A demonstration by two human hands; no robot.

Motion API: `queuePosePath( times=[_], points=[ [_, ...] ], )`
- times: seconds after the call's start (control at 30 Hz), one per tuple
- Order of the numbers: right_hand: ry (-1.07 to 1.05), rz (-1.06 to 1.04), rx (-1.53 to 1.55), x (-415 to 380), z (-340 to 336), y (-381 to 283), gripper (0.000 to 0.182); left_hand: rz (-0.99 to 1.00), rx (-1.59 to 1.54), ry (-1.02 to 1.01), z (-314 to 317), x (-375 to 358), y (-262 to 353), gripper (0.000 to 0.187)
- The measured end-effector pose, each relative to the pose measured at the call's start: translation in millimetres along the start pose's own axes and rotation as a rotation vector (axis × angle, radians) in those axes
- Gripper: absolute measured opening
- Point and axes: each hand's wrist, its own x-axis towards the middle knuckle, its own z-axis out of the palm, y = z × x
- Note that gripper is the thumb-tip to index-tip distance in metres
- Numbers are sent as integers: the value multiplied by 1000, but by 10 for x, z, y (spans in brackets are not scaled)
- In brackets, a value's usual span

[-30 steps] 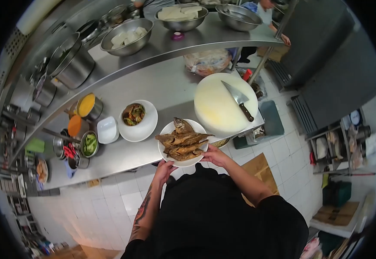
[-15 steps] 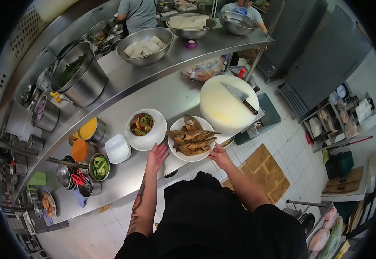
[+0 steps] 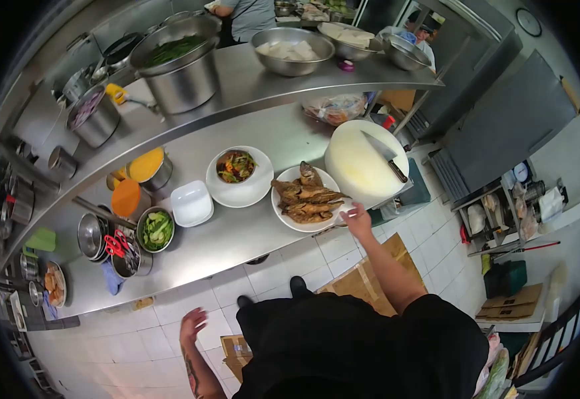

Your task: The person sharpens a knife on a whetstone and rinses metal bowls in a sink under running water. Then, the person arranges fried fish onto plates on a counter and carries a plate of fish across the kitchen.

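A white plate (image 3: 283, 218) piled with fried fish (image 3: 308, 193) sits near the front edge of the steel counter. My right hand (image 3: 357, 221) is at the plate's right rim, its fingers apart and nothing held in them. Well away from the counter, low over the tiled floor in this view, my left hand (image 3: 193, 324) hangs empty with its fingers loosely spread. Left of the fish is a bowl of cooked food with greens (image 3: 236, 165), standing on a white plate (image 3: 250, 197). A thick round white chopping block (image 3: 356, 163) lies just beyond my right hand, with a knife (image 3: 397, 171) on it.
An empty white square dish (image 3: 192, 203), a bowl of cut greens (image 3: 157, 230) and a container holding red-handled scissors (image 3: 117, 245) line the counter's left. The raised steel shelf (image 3: 236, 93) carries metal bowls and pots. A person (image 3: 244, 20) stands beyond it. Cardboard (image 3: 363, 276) covers some floor.
My left hand has left the plate's left side and dropped down and back over the floor. My right hand stays by the right rim. The whole view has shifted.
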Motion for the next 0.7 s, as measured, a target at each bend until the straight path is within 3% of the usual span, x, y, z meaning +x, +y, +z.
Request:
queuePosePath(
  times=[0.07, 0.1, 0.17, 0.27, 0.33, 0.37, 0.4, 0.47, 0.5, 0.57, 0.6, 0.63, 0.7],
  points=[
    [62, -90, -99, -129, -186, -467, 62, -8, -262, 317, -796, 378, -773, 54],
    [111, -174, -212, -128, -213, -549, 63, -2, -266, 311, -1065, 511, -983, 54],
    [170, -249, -326, -273, -123, -724, 64, -4, -683, 614, -1579, 697, -1229, 54],
    [199, -224, -405, -489, 65, -901, 66, -51, -769, 586, -1999, 979, -1321, 56],
    [287, -328, -547, -579, 209, -872, 68, -16, -745, 579, -2177, 1232, -1237, 60],
    [254, -203, -531, -726, 289, -931, 71, 9, -776, 587, -2305, 1417, -1244, 62],
    [252, -352, -624, -752, 317, -772, 75, 90, -806, 548, -2476, 1706, -1344, 67],
    [226, -421, -747, -831, 367, -553, 82, 242, -781, 518, -2597, 1944, -1323, 70],
    [207, -503, -741, -836, 357, -362, 83, 425, -776, 539, -2576, 2080, -1485, 68],
    [86, -459, -672, -1102, 393, -625, 88, 329, -895, 606, -2599, 2196, -1250, 64],
    [139, -366, -691, -1081, 332, -459, 88, 292, -944, 646, -2598, 2289, -1213, 63],
    [103, -378, -862, -1308, 372, -757, 86, 278, -988, 641, -2576, 2268, -1068, 67],
    [63, -276, -895, -1496, 392, -920, 88, 261, -1205, 616, -2535, 2316, -900, 76]
  ],
)
